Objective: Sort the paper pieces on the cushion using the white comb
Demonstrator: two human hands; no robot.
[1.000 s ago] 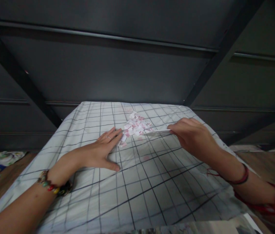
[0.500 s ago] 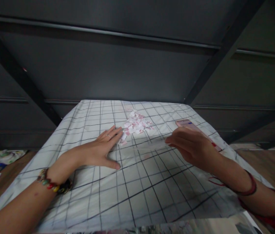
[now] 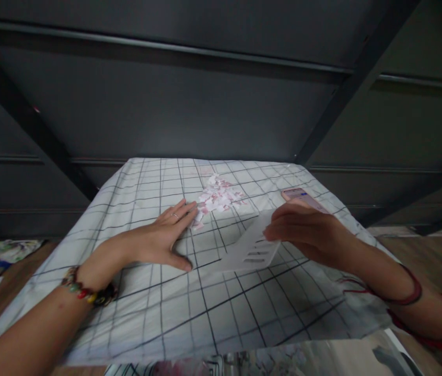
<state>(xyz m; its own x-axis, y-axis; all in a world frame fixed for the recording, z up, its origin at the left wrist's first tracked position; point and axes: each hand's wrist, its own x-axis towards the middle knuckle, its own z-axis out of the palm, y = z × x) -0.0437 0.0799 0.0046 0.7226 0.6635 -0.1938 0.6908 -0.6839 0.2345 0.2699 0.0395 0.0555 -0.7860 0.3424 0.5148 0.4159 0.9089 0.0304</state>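
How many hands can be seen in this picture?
2. The left hand rests spread on the cloth, at the edge of the scraps; the right hand holds a slotted white piece near the phone. Neither is hidden.

At 3 o'clock, the phone [image 3: 303,196] is partly covered by the right hand [image 3: 307,227]; its screen content is too small to read. At 5 o'clock, the white slotted sheet [image 3: 249,246] is blurred, part of it hidden behind that hand. Pieces in the paper pile [image 3: 220,198] are too small to count. Picture edges cut off the left forearm [image 3: 36,326] at 8 o'clock, right forearm [image 3: 436,305] at 4, and indistinct clutter [image 3: 271,360] at 6.
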